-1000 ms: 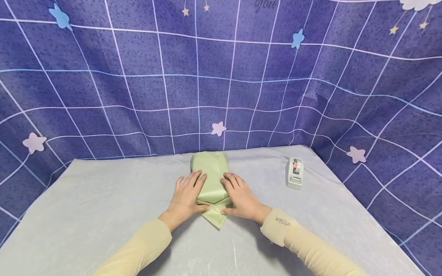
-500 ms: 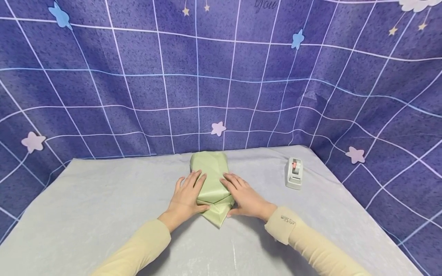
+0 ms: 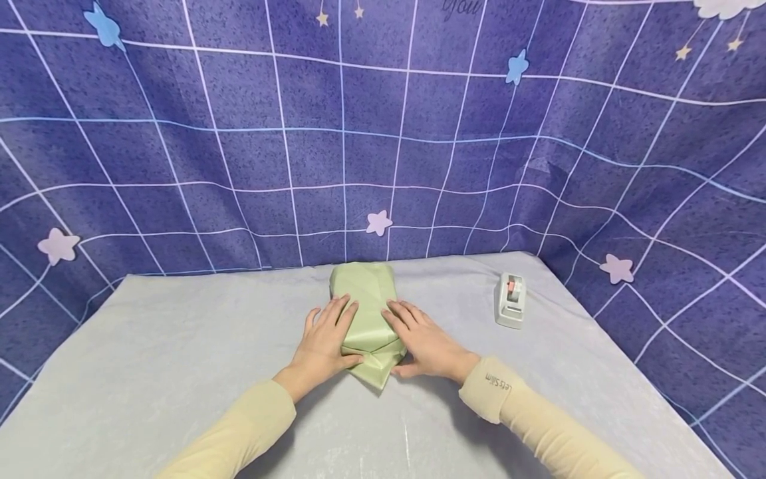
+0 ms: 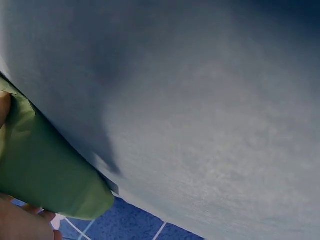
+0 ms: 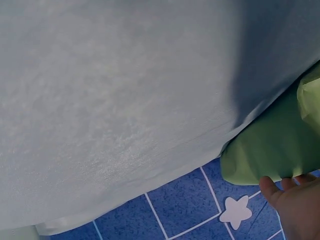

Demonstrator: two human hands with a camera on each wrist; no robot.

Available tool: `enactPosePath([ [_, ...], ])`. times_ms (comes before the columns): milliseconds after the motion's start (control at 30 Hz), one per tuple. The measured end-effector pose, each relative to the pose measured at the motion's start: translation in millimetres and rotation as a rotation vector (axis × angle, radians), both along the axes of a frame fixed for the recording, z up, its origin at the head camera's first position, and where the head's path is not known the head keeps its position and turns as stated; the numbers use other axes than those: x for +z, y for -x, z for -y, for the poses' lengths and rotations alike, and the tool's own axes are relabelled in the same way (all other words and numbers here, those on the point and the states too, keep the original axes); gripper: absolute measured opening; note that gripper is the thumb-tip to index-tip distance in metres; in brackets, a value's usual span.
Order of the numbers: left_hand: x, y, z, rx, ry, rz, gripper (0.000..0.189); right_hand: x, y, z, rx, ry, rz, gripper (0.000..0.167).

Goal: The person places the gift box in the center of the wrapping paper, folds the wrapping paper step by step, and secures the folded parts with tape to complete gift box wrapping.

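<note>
One green wrapped package [image 3: 369, 319] lies on the grey worktop [image 3: 203, 339], its pointed flap [image 3: 377, 374] toward the person. The left hand [image 3: 323, 340] and right hand [image 3: 427, 342] rest along its opposite sides, each grip loose, fingers extended. Well to the right sits a tape dispenser [image 3: 511, 303]; behind hangs blue-purple grid cloth [image 3: 311, 159].

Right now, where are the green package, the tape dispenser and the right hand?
Green package [image 3: 368, 320]: head view, on its top face between the hands.
Tape dispenser [image 3: 510, 315]: head view, on its pale body's near end.
Right hand [image 3: 429, 346]: head view, on its back.
</note>
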State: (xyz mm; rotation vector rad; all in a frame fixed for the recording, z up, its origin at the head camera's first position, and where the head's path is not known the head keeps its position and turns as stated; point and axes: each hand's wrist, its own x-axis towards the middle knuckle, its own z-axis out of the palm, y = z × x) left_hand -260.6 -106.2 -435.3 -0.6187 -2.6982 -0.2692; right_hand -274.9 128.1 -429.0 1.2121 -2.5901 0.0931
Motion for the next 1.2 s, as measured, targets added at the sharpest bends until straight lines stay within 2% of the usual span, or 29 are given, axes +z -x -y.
enactPosePath([
  [167, 0.4, -0.7, 3.3, -0.044, -0.006, -0.013, 0.1, -1.3, 1.2, -0.4, 0.019, 0.009, -0.022, 0.101],
  [300, 3.6, -1.2, 9.6, -0.124, -0.007, 0.002, 0.098, -2.3, 1.7, -0.7, 0.024, 0.011, -0.018, 0.098],
  [467, 8.7, -1.2, 16.6, -0.195, 0.038, 0.026, 0.116, -2.9, 2.0, -1.0, 0.027, 0.027, 0.0, 0.096],
  [567, 9.8, -1.2, 17.5, -0.197, 0.079, 0.016, 0.127, -2.5, 2.0, -1.1, 0.028, 0.031, 0.004, 0.095],
  [667, 9.2, -1.4, 16.8, -0.187, 0.1, 0.0, 0.129, -2.0, 1.9, -1.4, 0.03, 0.034, 0.005, 0.093],
  [933, 6.4, -0.6, 16.6, -0.183, 0.092, -0.011, 0.115, -0.2, 3.1, -3.3, 0.052, 0.061, 0.02, 0.088],
  [1200, 7.4, 0.4, 17.7, -0.195, 0.1, -0.028, 0.103, 1.1, 4.7, -2.3, 0.025, 0.045, 0.018, 0.102],
])
